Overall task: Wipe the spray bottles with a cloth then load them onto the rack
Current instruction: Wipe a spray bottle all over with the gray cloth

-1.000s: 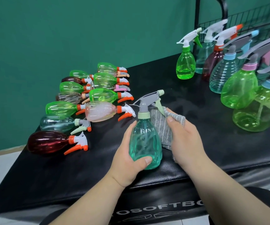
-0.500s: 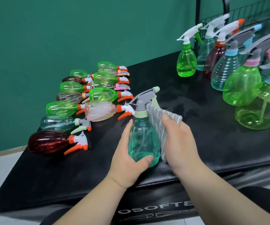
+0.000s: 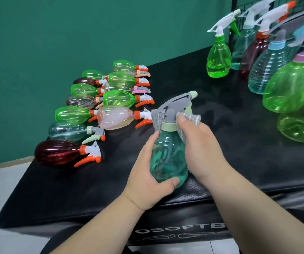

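We are observing the translucent teal spray bottle (image 3: 167, 158), contents not determinable, being held upright over the front of the black table (image 3: 92, 189), the left hand (image 3: 147, 182) curling round its lower body while the right hand (image 3: 202, 149) is pinching a grey cloth (image 3: 193, 119) against its neck below the grey trigger head.

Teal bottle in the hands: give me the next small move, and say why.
Probably slide the cloth up over the grey spray head. The left hand grips the teal bottle by its body, and the right hand pinches the cloth round the neck, just under the bare head.
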